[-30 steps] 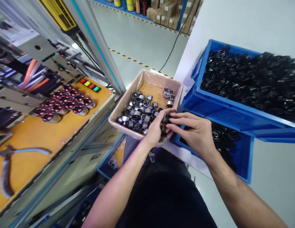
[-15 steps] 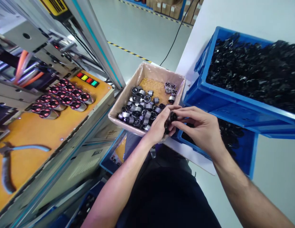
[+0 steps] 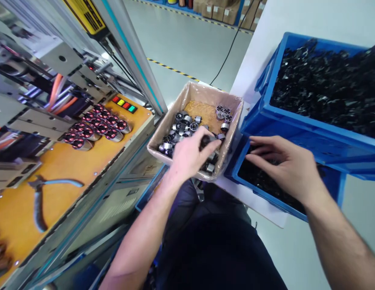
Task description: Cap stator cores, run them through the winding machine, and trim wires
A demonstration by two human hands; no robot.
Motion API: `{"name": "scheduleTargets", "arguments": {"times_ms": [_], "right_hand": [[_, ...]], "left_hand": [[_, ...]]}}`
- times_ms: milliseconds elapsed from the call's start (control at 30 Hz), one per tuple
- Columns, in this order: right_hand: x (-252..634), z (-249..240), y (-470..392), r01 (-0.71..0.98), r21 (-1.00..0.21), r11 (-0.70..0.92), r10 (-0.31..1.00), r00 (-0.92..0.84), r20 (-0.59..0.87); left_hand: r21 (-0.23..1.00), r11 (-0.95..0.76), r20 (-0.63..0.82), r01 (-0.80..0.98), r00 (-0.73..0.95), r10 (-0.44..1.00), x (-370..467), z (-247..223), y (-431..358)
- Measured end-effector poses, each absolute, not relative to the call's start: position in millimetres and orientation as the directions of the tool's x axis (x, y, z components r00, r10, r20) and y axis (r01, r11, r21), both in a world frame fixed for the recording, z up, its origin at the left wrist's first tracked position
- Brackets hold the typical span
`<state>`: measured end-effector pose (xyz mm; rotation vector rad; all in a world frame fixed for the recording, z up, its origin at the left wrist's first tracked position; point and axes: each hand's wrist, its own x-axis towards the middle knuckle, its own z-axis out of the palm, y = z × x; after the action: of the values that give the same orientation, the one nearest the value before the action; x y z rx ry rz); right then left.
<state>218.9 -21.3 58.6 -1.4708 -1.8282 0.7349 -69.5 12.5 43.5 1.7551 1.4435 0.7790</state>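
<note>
My left hand [image 3: 192, 153] is over a plastic-lined box [image 3: 232, 135], its fingers curled round a dark ring-shaped part [image 3: 207, 141]. Many silver and black ring parts [image 3: 193, 126] lie loose in that box, and a small group of them [image 3: 220, 115] sits at its right side. To the right, my right hand [image 3: 284, 163] hovers above the lower blue bin [image 3: 341, 189], which holds black pieces [image 3: 258, 175]. Its thumb and fingers are apart, with nothing seen between them.
An upper blue bin [image 3: 314, 137] full of black pieces stands at the right. On the orange machine table [image 3: 115, 161] are copper-wound parts [image 3: 99, 125], pliers [image 3: 38, 193] and coloured buttons [image 3: 123, 104]. A metal post [image 3: 136, 56] rises behind the box.
My hands, together over the box's near right corner before, have separated. The left moved left over the box with a part; the right moved right above the lower bin. The view has shifted slightly.
</note>
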Motion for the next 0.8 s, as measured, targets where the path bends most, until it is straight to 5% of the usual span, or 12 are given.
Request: {"name": "scheduleTargets", "arguments": {"times_ms": [67, 133, 233, 300, 400, 567, 800], "right_hand": [[250, 42, -22, 0.721, -0.685, 0.109, 0.994, -0.075, 0.080], [272, 19, -25, 0.832, -0.553, 0.056, 0.996, -0.086, -0.029], [281, -9, -31, 0.907, -0.420, 0.011, 0.986, -0.081, -0.148], [276, -17, -35, 0.903, -0.430, -0.008, 0.979, -0.080, -0.186], [267, -14, -39, 0.889, -0.457, -0.013, 0.977, -0.086, -0.196], [264, -8, -48, 0.848, -0.526, 0.067, 0.983, -0.146, -0.110], [260, -23, -48, 0.837, -0.541, 0.083, 0.989, -0.138, -0.061]], "left_hand": [[0.732, -0.076, 0.053, 0.677, 0.054, 0.997, -89, 51, 25], [0.791, -0.041, 0.077, 0.610, -0.032, 0.997, -99, 52, 34], [0.996, 0.069, -0.070, 0.060, 0.008, 0.998, -89, 49, 38], [0.915, 0.233, -0.190, -0.329, 0.158, 0.969, -69, 46, 33], [0.708, 0.413, -0.295, -0.573, 0.292, 0.910, -33, 40, 25], [0.533, 0.567, -0.362, -0.628, 0.436, 0.824, -1, 24, 20], [0.557, 0.565, -0.261, -0.609, 0.517, 0.815, -8, 16, 12]]}}
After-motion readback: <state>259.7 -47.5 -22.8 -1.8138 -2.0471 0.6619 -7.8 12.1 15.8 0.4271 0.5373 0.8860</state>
